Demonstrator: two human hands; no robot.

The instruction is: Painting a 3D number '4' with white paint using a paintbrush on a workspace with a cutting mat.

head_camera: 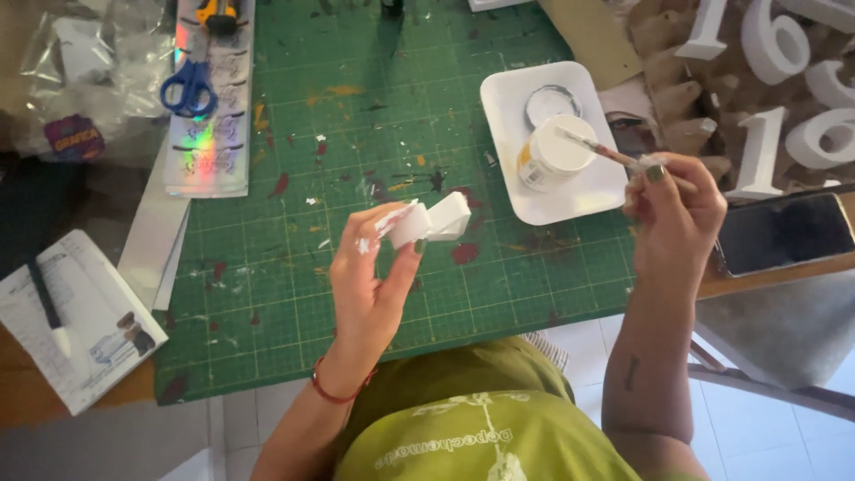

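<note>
Fingers (663, 183) dip brush (595, 148) into paint jar (552, 153).

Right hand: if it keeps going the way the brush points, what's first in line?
The right hand aims its brush up-left; the tip is already at the white paint jar on the white tray.

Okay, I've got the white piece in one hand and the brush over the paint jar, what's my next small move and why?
Probably dip the brush into the open paint jar on the white tray, then bring it to the white piece. The right hand holds the bristles at the jar's mouth, while the left hand holds the piece ready.
</note>
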